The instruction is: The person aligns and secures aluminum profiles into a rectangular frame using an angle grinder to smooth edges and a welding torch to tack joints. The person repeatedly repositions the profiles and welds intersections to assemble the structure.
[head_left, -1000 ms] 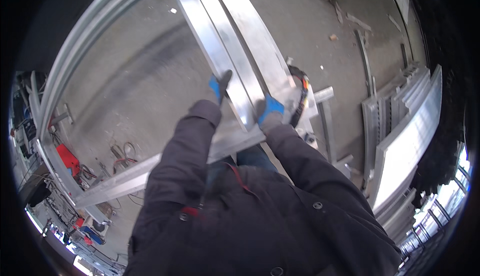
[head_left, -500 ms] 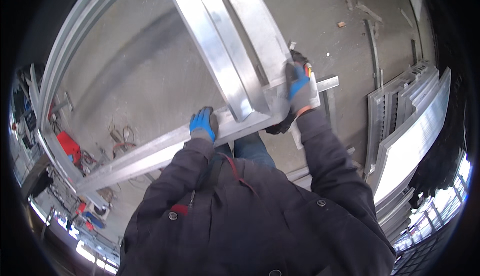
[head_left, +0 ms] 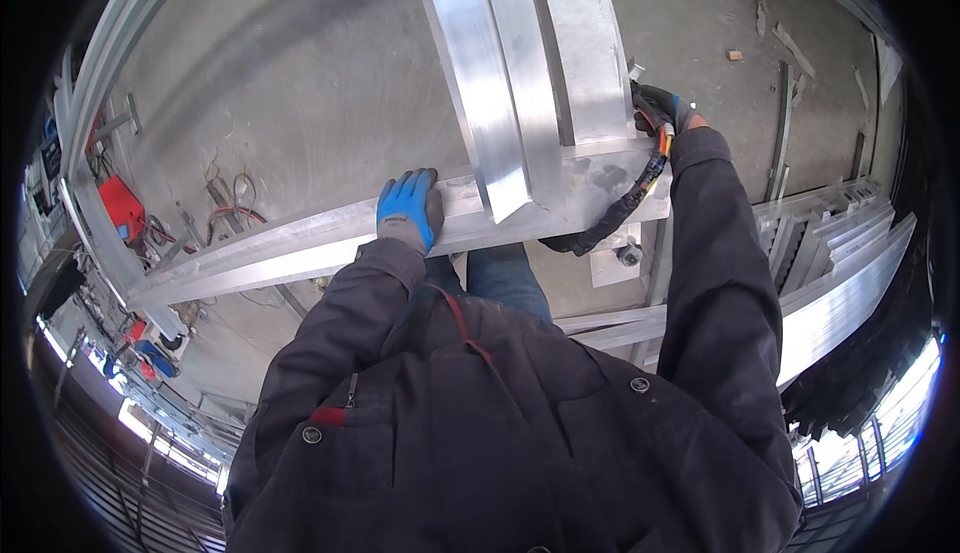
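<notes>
My left hand (head_left: 408, 213), in a blue and grey work glove, lies across a long aluminium beam (head_left: 300, 245). Its fingers are stretched over the top, pressing flat rather than wrapping round. Two aluminium profiles (head_left: 490, 83) run away from me and meet this beam near its right end. Beyond that corner my right hand (head_left: 672, 109), gloved too, is closed around what looks like a welding torch, mostly hidden by the glove. From it a black sheathed cable (head_left: 628, 203), with red and yellow lines showing, curves back over the beam's end towards my body.
Stacked aluminium profiles (head_left: 835, 253) lie on the right. Loose strips (head_left: 782, 133) and a small orange-brown block (head_left: 735, 56) are on the concrete floor (head_left: 300, 103). At the left, a red object (head_left: 121, 208) sits among cables. The frame's far-left side (head_left: 100, 83) curves up the view.
My right hand has moved right and away from me, off the beam's corner, and the black cable now shows clearly. The left hand stays on the beam. The whole view has shifted slightly.
</notes>
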Tool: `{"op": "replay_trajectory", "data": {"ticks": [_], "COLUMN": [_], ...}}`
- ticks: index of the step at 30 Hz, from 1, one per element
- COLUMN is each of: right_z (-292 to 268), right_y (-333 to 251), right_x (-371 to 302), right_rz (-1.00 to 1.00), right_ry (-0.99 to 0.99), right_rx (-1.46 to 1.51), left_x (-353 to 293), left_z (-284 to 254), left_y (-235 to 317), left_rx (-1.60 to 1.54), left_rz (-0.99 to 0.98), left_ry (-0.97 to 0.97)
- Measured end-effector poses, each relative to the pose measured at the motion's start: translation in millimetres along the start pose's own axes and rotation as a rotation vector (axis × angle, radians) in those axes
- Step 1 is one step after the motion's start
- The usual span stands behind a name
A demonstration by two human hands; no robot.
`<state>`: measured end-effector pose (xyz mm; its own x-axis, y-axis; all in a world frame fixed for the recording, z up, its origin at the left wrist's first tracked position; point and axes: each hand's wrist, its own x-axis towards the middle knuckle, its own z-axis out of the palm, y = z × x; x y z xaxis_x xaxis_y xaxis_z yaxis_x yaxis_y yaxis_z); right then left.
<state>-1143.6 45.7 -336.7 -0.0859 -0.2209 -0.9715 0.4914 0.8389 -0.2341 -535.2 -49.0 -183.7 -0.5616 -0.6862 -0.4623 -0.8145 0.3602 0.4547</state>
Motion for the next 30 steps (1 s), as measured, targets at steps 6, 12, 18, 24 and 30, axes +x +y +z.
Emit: {"op": "replay_trajectory", "data": {"ticks": [6,12,18,24,30], "right_z": [28,29,52,149,268], "right_y": [-21,-24,39,177,295], "right_x": [-22,-108,-274,-440,-568], "right_rz": [0.062,-0.087,-0.359,-0.682,-0.762], "right_ry": [0.047,0.17,0.36,-0.088,-0.139], "right_rx": [-0.077,-0.219,-0.02,0.498,0.126], "left_x": [-3,-3,-18,-36,-142], "left_z": [-5,-11,-15,-23,-38], "left_y": [4,5,1,-13,-66], "left_rx": [0.023,-0.008,0.002,-0.187,-0.436], "left_rz": [0.017,0.005,0.002,0.013,0.192], "left_ry": [0.045,0.044,0.105,0.076,0.55]}}
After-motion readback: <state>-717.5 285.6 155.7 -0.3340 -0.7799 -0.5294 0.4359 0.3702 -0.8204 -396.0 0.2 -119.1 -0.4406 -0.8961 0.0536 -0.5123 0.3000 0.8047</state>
